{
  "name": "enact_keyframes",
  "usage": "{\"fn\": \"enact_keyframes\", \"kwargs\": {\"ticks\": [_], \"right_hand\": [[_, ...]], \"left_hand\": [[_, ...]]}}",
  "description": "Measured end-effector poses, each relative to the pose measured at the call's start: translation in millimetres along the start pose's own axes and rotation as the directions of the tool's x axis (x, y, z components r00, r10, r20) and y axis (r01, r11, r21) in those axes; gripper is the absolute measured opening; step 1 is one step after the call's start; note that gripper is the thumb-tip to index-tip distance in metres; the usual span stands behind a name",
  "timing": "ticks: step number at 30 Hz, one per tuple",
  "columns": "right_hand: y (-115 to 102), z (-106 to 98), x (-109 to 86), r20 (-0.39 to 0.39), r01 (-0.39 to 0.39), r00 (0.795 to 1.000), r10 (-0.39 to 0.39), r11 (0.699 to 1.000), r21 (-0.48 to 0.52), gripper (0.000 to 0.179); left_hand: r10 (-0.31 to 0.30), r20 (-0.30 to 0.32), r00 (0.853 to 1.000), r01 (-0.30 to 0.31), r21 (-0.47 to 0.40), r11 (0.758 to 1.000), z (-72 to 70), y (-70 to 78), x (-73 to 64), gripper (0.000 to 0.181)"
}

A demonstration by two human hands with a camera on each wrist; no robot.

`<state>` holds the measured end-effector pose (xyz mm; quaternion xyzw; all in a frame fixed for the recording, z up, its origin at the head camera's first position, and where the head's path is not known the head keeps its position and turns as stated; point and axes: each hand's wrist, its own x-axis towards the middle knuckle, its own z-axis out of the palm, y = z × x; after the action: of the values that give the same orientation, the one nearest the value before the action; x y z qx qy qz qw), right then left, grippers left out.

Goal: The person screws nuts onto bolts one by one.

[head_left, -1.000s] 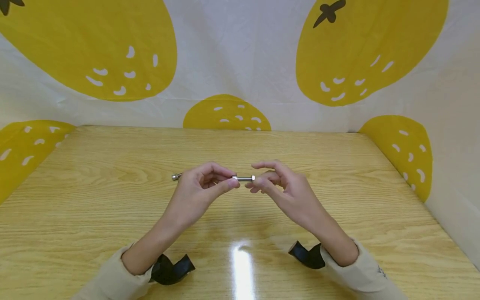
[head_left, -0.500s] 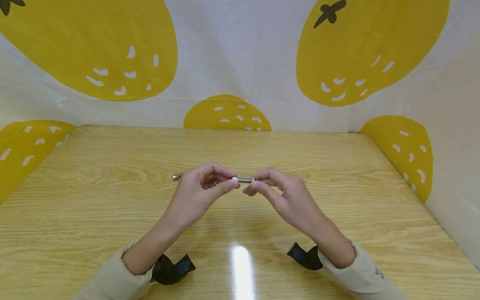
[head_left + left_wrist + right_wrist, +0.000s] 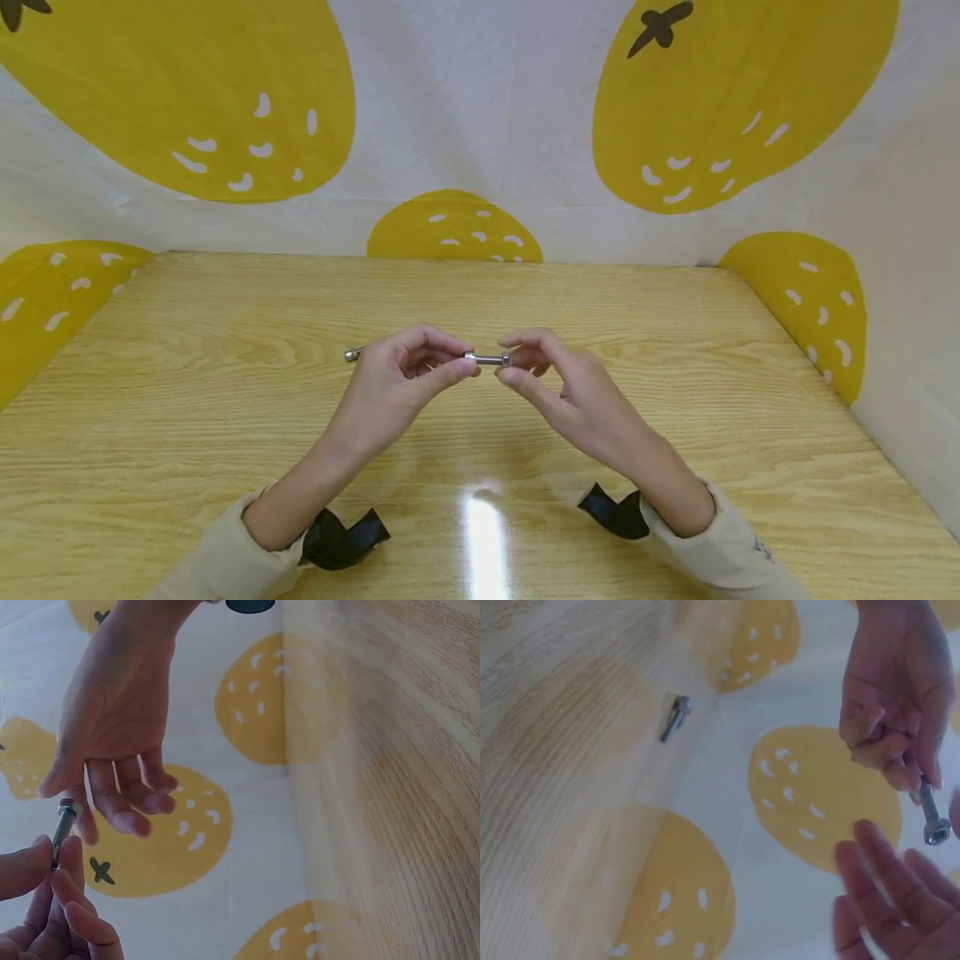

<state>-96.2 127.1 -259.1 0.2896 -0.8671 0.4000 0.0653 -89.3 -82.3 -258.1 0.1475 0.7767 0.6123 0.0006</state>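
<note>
My left hand (image 3: 386,383) pinches one end of a steel bolt (image 3: 488,360) between thumb and fingertips. The bolt lies level, pointing right, and its threads show in the left wrist view. A hex nut (image 3: 506,359) sits on its right end; the nut's dark hole faces out in the right wrist view. Around that end, my right hand (image 3: 581,387) holds its thumb and forefinger apart, with the nut in the gap between them. Its other fingers are loosely bent (image 3: 124,799). The gripped end is mostly hidden by the left fingertips.
More steel hardware (image 3: 676,718), apparently bolts, lies on the wooden table (image 3: 225,450); in the head view my left hand covers most of it. A white cloth (image 3: 472,100) with yellow fruit shapes hangs behind and beside the table. Black mounts (image 3: 345,537) sit at both wrists.
The right thumb and fingers closed on the nut half a second ago and have since spread off it. The nut appears turned. My left hand has kept still.
</note>
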Motion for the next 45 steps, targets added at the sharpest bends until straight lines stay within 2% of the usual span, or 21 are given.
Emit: {"fn": "enact_keyframes", "kwargs": {"ticks": [2,4,6,8,13,18,23,25,27,29,31,34,37,40,45], "right_hand": [[0.3,-0.2,-0.5,-0.044,0.098,0.994,-0.1,0.994,-0.044,0.027],[0.9,1.1,-0.3,-0.095,0.181,0.978,-0.188,0.981,-0.073,0.03],[1.6,2.5,-0.1,-0.133,0.235,0.96,-0.247,0.967,-0.101,0.028],[2.5,3.4,0.1,-0.147,0.256,0.951,-0.272,0.959,-0.117,0.024],[4.1,5.3,-1.3,-0.124,0.244,0.959,-0.256,0.964,-0.107,0.009],[4.6,11.0,-1.6,-0.106,0.21,0.97,-0.217,0.975,-0.078,0.027],[3.3,13.3,-1.6,-0.096,0.108,0.989,-0.112,0.993,-0.049,0.044],[2.6,11.5,-2.3,-0.071,0.052,0.996,-0.055,0.998,-0.045,0.046],[2.3,8.6,-2.8,-0.05,0.028,0.998,-0.031,0.998,-0.051,0.038],[2.3,5.5,-2.9,-0.045,0.052,0.997,-0.054,0.997,-0.059,0.025],[2.5,3.3,-2.8,-0.064,0.119,0.99,-0.123,0.99,-0.07,0.029],[3.6,2.5,-2.0,-0.112,0.237,0.962,-0.248,0.966,-0.102,0.038],[4.9,3.4,-1.3,-0.148,0.304,0.935,-0.322,0.943,-0.135,0.034],[5.4,4.1,-1.1,-0.157,0.313,0.93,-0.332,0.94,-0.136,0.028],[3.7,4.6,-2.0,-0.136,0.262,0.951,-0.277,0.957,-0.121,0.013]], "left_hand": [[0.001,0.001,1.0,-0.001,-0.007,1.0,-0.4,-0.4,0.3,0.018],[0.002,0.003,1.0,-0.002,-0.015,1.0,-0.6,-0.5,0.2,0.019],[0.004,0.006,1.0,-0.004,-0.017,1.0,-0.6,-0.3,0.2,0.019],[0.006,0.01,1.0,-0.006,-0.016,1.0,-0.4,0.0,0.0,0.018],[0.004,0.018,1.0,-0.004,-0.013,1.0,0.2,0.9,-1.2,0.018],[0.007,0.02,1.0,-0.007,-0.009,1.0,2.0,2.1,-2.7,0.017],[0.009,0.033,0.999,-0.008,-0.02,1.0,3.6,3.3,-3.2,0.017],[0.009,0.033,0.999,-0.008,-0.017,1.0,3.6,3.2,-3.3,0.016],[0.014,0.027,1.0,-0.014,-0.004,1.0,3.1,2.8,-3.2,0.016],[0.019,0.019,1.0,-0.019,0.011,1.0,2.0,2.2,-3.0,0.016],[0.021,0.013,1.0,-0.021,0.018,1.0,0.7,2.1,-2.8,0.016],[0.02,0.011,1.0,-0.02,0.008,1.0,-0.5,2.2,-2.3,0.016],[0.016,0.017,1.0,-0.015,-0.016,1.0,-1.0,2.8,-2.1,0.016],[0.014,0.025,1.0,-0.013,-0.035,0.999,-1.1,3.4,-2.2,0.017],[0.018,0.035,0.999,-0.016,-0.046,0.999,-0.9,4.1,-3.2,0.018]]}}
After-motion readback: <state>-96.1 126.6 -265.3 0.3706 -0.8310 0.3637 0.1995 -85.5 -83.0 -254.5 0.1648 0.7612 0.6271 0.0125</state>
